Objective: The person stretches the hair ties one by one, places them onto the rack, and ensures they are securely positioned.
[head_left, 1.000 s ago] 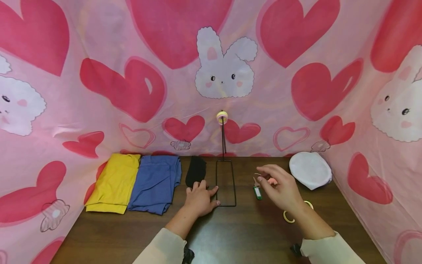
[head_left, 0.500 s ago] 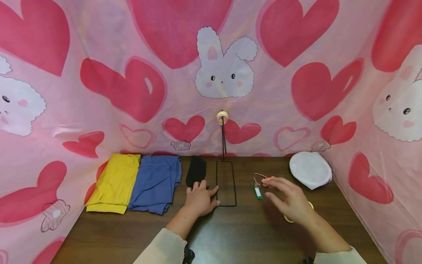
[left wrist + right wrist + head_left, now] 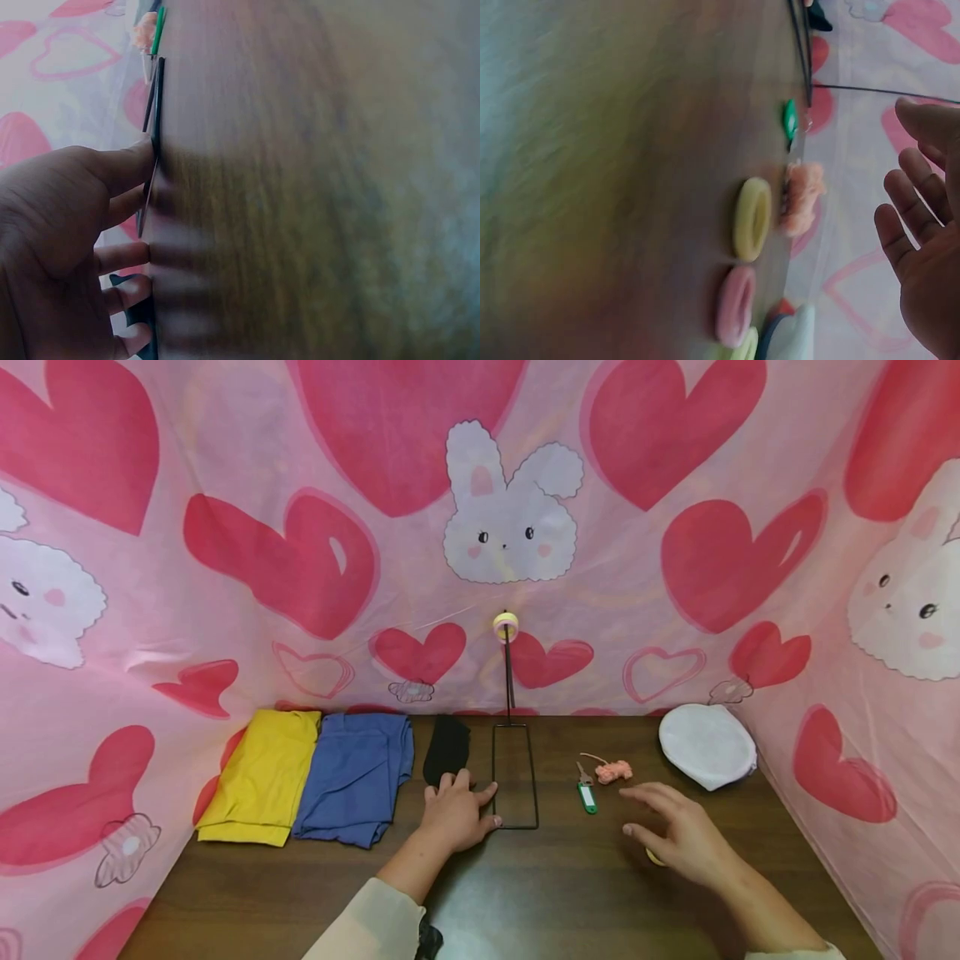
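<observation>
My left hand (image 3: 453,817) rests near the middle of the table, its thumb and index fingertips on the left wire of a black wire stand's base (image 3: 533,777). The other fingers touch the table beside a folded black cloth item (image 3: 446,747). Yellow and pink hair ties (image 3: 512,628) hang at the top of the stand. My right hand (image 3: 678,835) holds nothing and hovers with parted fingers over a yellow hair tie (image 3: 654,857), which it mostly hides in the head view. The right wrist view shows this yellow hair tie (image 3: 742,217), a pink hair tie (image 3: 726,307) and part of another yellow one.
A key with a green tag (image 3: 587,797) and a coral yarn bundle (image 3: 613,772) lie between stand and right hand. Folded yellow cloth (image 3: 258,777) and blue cloth (image 3: 352,777) lie on the left. A round white fabric item (image 3: 707,745) sits back right, near the pink curtain (image 3: 615,610).
My right hand has moved right and nearer to me, uncovering the coral yarn bundle and covering most of the yellow hair tie. My left hand and the stand have stayed in place.
</observation>
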Available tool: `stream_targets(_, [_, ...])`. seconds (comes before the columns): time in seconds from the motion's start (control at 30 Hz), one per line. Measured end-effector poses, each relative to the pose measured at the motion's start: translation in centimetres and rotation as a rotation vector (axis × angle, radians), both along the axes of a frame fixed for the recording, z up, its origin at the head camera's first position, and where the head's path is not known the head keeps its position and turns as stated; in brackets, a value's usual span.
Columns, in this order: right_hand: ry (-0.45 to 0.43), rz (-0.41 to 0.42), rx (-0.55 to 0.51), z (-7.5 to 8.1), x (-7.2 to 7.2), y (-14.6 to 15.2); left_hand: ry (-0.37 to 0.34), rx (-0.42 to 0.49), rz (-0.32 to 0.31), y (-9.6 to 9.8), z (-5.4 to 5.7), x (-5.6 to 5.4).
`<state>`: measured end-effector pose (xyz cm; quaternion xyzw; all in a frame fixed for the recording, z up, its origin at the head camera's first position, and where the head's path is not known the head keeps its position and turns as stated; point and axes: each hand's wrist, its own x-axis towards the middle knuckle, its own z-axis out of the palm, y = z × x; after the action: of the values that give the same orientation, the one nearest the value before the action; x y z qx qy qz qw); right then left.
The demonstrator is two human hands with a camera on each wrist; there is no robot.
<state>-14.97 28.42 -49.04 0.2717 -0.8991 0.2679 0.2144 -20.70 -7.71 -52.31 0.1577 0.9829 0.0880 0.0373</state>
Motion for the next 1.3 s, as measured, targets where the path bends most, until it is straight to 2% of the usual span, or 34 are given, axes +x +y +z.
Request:
stream_targets(0.23, [-0.081,-0.048,0.086,-1.2,0.5,1.4,-0.006,-0.008,0.001,0.0,0.1,0.0])
stream_targets(0.5, [-0.143,-0.041,0.146,-2.1,0.7,2.7,-0.004,-0.012,0.002,0.0,0.1,0.0])
stream_targets(0.73, [-0.172,0.011,0.140,-2.4,0.7,3.6,-0.010,-0.004,0.001,0.0,0.3,0.1])
stream_targets(0.97, [-0.197,-0.029,0.201,-2.5,0.9,4.3,-0.021,-0.002,0.004,0.0,0.4,0.1])
stream_targets(1.3, [-0.267,-0.034,0.196,-2.4,0.6,4.6,-0.021,0.008,0.002,0.0,0.4,0.2])
